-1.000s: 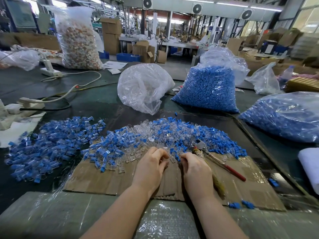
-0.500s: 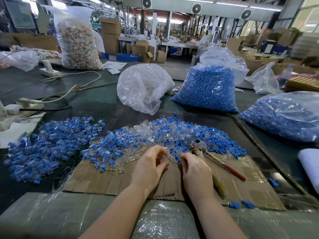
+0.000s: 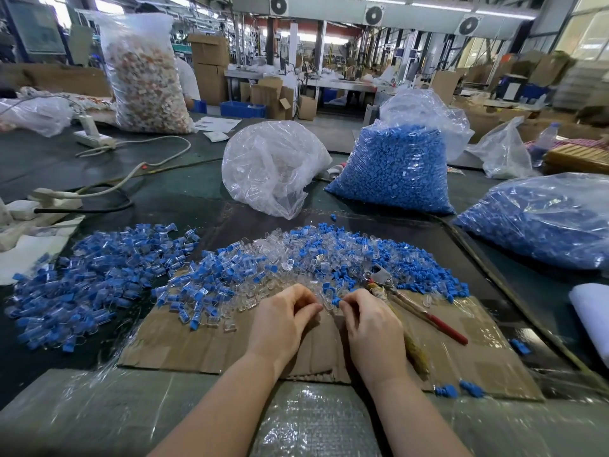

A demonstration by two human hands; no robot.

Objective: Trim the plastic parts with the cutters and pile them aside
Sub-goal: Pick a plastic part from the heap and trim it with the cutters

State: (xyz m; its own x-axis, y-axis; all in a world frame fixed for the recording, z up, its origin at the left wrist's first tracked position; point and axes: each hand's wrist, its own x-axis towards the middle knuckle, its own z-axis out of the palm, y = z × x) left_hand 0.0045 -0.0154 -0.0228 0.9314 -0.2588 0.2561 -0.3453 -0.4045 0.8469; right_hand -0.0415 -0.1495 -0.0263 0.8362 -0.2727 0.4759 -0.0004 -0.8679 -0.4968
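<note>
head cam, near to far: both forearms reached over a cardboard sheet [image 3: 184, 344], prob laid down as a work mat. left hand [image 3: 280, 319] was curled, fingertips pinched together at the pile's near edge; what it held i couldn't tell. right hand [image 3: 372, 324] pinched a blue part [image 3: 336, 302], likely picking it for trimming. cutters [image 3: 408, 300] lay unheld just beside the right hand, handy for a quick grab. mixed clear/blue pile [image 3: 296, 258] sat right beyond, w/ a separate blue heap [image 3: 85, 278] off left, prob the done lot. bags of blue parts [image 3: 395, 173] sat further back.
</note>
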